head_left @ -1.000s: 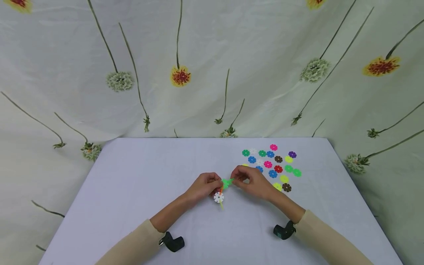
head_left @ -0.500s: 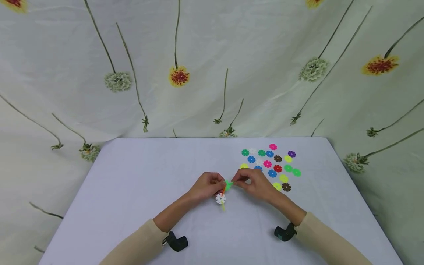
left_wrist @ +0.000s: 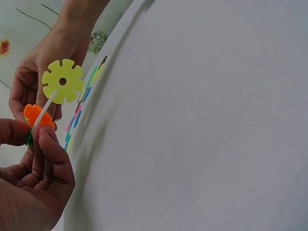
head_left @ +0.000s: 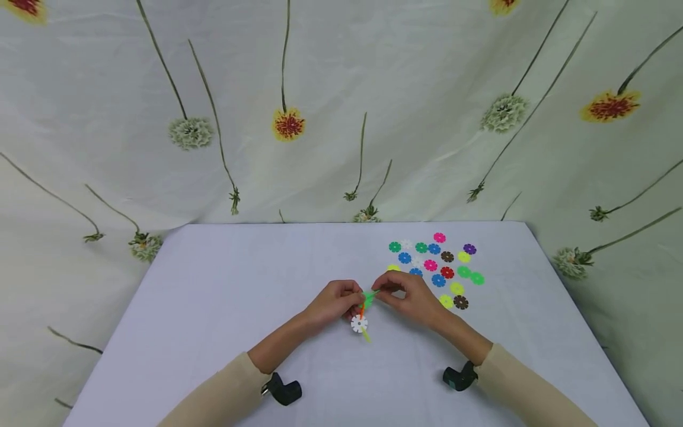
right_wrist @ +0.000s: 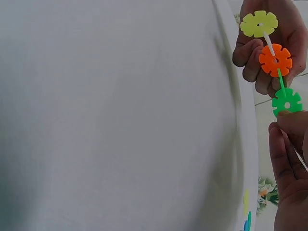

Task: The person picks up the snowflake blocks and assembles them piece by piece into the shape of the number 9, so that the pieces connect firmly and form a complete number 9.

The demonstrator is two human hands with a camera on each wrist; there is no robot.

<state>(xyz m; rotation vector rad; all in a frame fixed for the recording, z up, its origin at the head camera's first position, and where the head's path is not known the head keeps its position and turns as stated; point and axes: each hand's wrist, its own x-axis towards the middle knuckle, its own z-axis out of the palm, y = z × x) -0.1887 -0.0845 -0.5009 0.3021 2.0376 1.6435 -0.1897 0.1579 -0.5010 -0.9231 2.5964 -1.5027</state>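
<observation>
A chain of slotted plastic snowflake discs hangs between the hands above the table. It runs from a yellow disc [left_wrist: 72, 86] through a white disc [head_left: 354, 325] and an orange disc [right_wrist: 269, 60] to green ones at the top. My left hand [head_left: 335, 302] pinches the chain around the orange and green discs with thumb and fingers. My right hand [head_left: 409, 298] pinches the edge of the end green disc [right_wrist: 294, 100] between thumb and index finger. In the right wrist view the white disc and one green disc show edge-on, slotted into their neighbours.
Several loose discs lie flat on the white table [head_left: 224, 284] at the back right, among them a red disc [head_left: 447, 273], a purple disc [head_left: 469, 249] and a brown disc [head_left: 461, 302]. Right of the hand are joined green discs [head_left: 471, 274]. A flowered cloth [head_left: 331, 71] hangs behind.
Both hands keep their pinches close together. The left hand has moved slightly right, and the chain's lower end with the white and yellow discs has swung a little right and toward the front.
</observation>
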